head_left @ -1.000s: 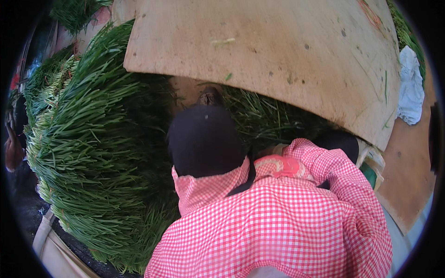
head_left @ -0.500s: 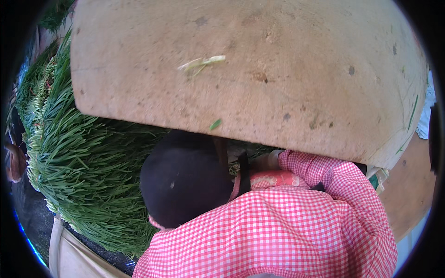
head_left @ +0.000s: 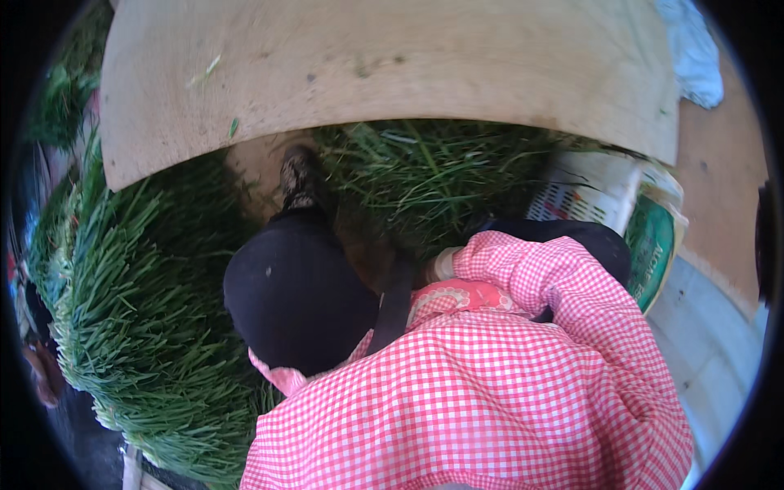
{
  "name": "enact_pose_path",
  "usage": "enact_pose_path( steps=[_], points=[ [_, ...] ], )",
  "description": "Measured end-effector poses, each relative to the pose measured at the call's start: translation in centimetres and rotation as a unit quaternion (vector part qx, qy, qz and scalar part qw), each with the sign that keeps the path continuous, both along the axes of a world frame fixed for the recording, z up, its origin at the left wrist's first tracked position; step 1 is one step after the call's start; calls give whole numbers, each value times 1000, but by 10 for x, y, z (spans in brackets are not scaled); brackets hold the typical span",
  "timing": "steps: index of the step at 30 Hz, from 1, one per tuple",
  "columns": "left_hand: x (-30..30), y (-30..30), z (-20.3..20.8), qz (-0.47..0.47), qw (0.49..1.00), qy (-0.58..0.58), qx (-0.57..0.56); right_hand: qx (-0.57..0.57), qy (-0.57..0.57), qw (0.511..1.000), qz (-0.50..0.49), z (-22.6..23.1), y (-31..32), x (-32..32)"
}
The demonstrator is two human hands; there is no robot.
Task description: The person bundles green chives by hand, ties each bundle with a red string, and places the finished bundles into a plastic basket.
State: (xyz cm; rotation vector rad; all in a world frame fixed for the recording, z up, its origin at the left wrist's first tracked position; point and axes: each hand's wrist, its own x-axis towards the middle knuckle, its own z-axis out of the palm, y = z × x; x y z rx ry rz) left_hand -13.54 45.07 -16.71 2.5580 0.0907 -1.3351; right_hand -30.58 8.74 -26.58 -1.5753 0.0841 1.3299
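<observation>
My right hand (head_left: 429, 272) is low in front of my body, between my knees, below a pink-and-white checked sleeve (head_left: 510, 257) with a pale cuff. Its fingers are hidden, so any held thing does not show. Right beside it a dark strap (head_left: 398, 294) hangs down. My left hand is out of sight. Past the right hand, a loose heap of long green leaves (head_left: 433, 175) lies under the board's edge. To the left is a large stack of green leafy bundles (head_left: 155, 327), their pale stem ends facing outward.
A wide wooden board (head_left: 392, 73) spans the top. My dark knee (head_left: 298, 294) and shoe (head_left: 300, 173) are below it. On the right stand a white perforated crate (head_left: 584, 192) and a green printed sack (head_left: 653, 253). A pale blue plastic bag (head_left: 692, 61) hangs by the board.
The view has shifted, so the board sits higher in the picture. My shoe, the loose leaves, the crate and more of the green sack now show. My right hand stays low.
</observation>
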Motion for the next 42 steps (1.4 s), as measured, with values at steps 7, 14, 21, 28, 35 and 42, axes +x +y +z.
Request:
enact_pose_path(
  steps=[7,14,21,28,35,42],
  points=[
    [3,-6,-10,-49,997,-32,-52,2,-36,985,-169,26,-63,51],
    [24,-21,-5,-110,990,-56,-70,-537,-75,789,-289,65,-148,32],
    [50,-54,5,-116,984,-88,-101,-408,-151,892,-123,172,-111,49],
    [88,-112,73,-69,940,-170,-286,-236,-364,826,-360,249,-81,-44],
    [96,-189,155,-186,792,-402,-419,-173,-471,563,-657,310,-122,-133],
    [121,-240,206,-242,713,-491,-439,-230,-424,497,-721,286,-133,-163]
  ],
)
